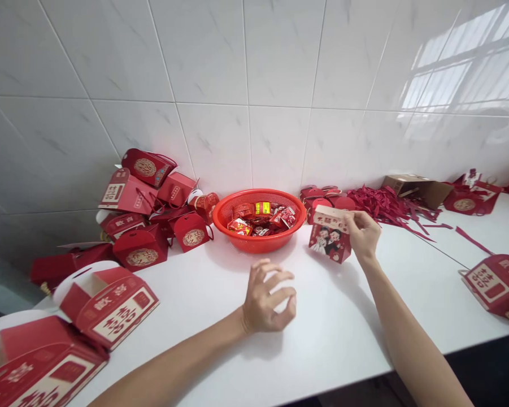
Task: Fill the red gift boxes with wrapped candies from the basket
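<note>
My right hand (363,233) pinches the upper right edge of a small red box (329,243) with a cartoon couple and a pale top band. The box is upright, just right of a red plastic basket (260,243). Wrapped red sweets (262,217) lie in the basket. My left hand (270,297) is over the white table in front of the basket, its fingers curled but apart, with nothing between them.
Red gift boxes (142,249) are heaped at the left, with larger open ones (118,316) nearer. Behind my right hand lie red ribbons (377,204) and a brown carton (432,193). Another red box (494,282) stands at the right. A tiled wall (279,135) bounds the table (330,339).
</note>
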Demonstrator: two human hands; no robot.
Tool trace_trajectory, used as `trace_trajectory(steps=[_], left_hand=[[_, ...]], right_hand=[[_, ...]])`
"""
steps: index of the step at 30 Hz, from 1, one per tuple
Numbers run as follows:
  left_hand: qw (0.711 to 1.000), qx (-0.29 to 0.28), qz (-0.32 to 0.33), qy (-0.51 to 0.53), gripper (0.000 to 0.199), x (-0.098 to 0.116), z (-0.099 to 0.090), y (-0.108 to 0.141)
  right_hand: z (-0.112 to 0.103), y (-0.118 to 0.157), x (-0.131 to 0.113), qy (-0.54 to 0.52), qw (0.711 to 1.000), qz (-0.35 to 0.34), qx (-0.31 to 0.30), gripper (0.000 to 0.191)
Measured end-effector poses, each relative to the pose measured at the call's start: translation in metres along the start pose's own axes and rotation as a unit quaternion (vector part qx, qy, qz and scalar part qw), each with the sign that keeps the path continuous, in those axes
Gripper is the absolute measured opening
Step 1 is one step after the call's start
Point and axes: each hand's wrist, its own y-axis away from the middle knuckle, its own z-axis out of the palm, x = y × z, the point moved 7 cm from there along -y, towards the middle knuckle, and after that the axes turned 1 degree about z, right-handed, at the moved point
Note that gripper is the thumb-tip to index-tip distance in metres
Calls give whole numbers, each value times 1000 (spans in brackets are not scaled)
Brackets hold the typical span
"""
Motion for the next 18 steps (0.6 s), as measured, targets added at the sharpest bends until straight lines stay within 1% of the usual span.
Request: trace_trajectory(steps=[2,3,5,7,8,10,12,14,16,18], left_hand=[[999,0,15,48,8,13,7,8],[996,-6,36,76,8,18,11,12],[985,-40,92,142,8,26,20,21],[964,-105,137,200,7,29,34,32],[956,-142,144,213,6,28,42,38],[945,-213,128,211,8,23,58,48],[938,-276,93,187,10,19,71,53],[927,-338,65,148,11,17,82,53],[905,-406,70,105,12,20,90,48],[874,-471,92,70,13,24,96,42]], right_hand=[[-18,-10,23,55,996,28,69,28],[-25,-13,34,79,992,41,90,29],[-34,-18,55,114,985,72,106,29],[-36,-19,74,126,982,103,96,29],[-36,-19,82,125,982,113,87,29],[-31,-18,94,114,983,125,66,31],[-23,-16,102,102,985,129,44,34],[-15,-13,108,89,987,132,15,41],[-7,-11,113,77,988,130,-16,53],[-3,-10,114,76,991,109,-35,63]])
